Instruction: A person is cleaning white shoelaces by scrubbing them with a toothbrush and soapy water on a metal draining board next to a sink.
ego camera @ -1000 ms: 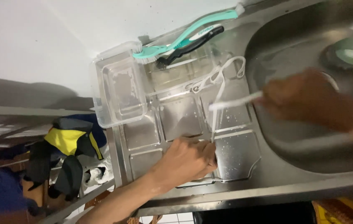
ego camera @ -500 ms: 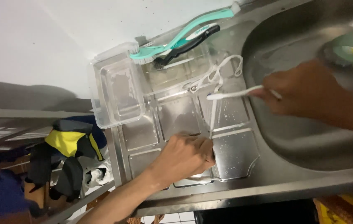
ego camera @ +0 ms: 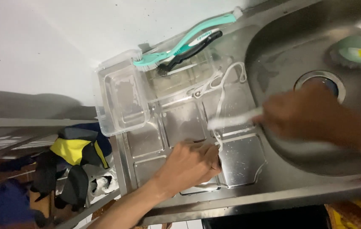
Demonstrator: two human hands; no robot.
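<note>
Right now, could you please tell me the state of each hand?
Left hand: closed, pinning the white strap on the drainboard.
Right hand: closed on a white brush, blurred.

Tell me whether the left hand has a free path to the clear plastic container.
Probably yes: bare drainboard lies between the left hand and the clear plastic container, but that hand is pinning a white cord.

Clear plastic tub point(ego camera: 123, 99), teal brush point(ego camera: 184, 40), perhaps a green lid point(ego camera: 358, 51)

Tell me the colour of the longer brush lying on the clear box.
Teal brush, with white bristles; seen in the head view.
</note>
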